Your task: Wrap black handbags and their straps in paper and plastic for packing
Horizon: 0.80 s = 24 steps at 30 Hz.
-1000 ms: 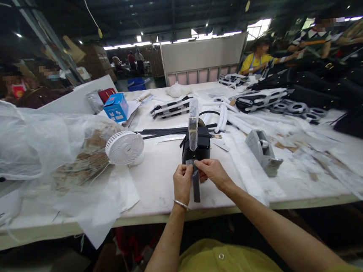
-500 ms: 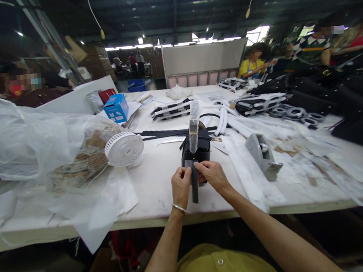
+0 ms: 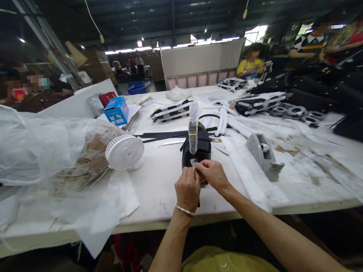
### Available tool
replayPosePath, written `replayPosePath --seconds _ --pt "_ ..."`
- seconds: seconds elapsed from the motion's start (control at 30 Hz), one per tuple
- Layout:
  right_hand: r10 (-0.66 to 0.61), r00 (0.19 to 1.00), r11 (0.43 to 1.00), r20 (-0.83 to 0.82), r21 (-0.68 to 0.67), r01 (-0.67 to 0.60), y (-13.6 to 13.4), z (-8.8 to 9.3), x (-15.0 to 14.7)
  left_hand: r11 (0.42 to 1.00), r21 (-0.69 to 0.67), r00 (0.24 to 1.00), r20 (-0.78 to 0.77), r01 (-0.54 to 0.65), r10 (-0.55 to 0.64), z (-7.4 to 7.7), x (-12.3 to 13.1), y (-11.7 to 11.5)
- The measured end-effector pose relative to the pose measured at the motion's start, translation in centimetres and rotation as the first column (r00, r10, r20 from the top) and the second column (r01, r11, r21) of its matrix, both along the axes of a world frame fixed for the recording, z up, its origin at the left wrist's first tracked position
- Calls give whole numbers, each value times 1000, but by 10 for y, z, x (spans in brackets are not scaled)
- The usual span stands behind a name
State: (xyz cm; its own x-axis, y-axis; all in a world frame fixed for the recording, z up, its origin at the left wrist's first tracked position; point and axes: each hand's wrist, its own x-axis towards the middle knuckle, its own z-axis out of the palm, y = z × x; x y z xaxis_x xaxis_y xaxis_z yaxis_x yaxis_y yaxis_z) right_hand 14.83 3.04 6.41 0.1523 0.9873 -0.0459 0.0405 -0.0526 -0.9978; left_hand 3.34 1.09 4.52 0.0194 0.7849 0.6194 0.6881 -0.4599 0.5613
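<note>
In front of me on the table stands a small black bag [image 3: 201, 145] with a glossy front. Its upright handle [image 3: 193, 135] is wrapped in clear plastic. My left hand [image 3: 188, 188] is closed around a black strap at the bag's near side; the strap's lower end pokes out below it. My right hand [image 3: 214, 175] pinches close beside it, thumb and index finger at the strap's upper end. Between the fingertips a small piece of clear film [image 3: 193, 162] shows. My fingers hide most of the strap.
To the left are a white fan [image 3: 125, 152], a blue box [image 3: 116, 111] and a large clear plastic bag [image 3: 26, 139]. A grey tape dispenser [image 3: 261, 154] stands right, near white foam strips [image 3: 240, 169]. Black bags [image 3: 348, 83] pile up far right. A co-worker in yellow [image 3: 250, 67] sits beyond.
My left hand has turned and wrapped over the strap, covering most of it. A bit of clear film now shows at the fingertips. My right hand stays nearly in place.
</note>
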Motion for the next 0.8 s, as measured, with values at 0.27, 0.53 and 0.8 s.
replayPosePath --seconds 0.27,0.53,0.8 --pt "89 992 996 89 -27 -87 -1 10 1 983 182 945 -327 33 29 -13 7 -19" --pt "50 985 992 -168 -104 -68 5 11 1 975 194 978 -197 112 -73 -39 0 -33" --pt "76 956 978 -284 -165 -127 2 6 4 855 36 840 -214 517 -499 -66 -42 -94"
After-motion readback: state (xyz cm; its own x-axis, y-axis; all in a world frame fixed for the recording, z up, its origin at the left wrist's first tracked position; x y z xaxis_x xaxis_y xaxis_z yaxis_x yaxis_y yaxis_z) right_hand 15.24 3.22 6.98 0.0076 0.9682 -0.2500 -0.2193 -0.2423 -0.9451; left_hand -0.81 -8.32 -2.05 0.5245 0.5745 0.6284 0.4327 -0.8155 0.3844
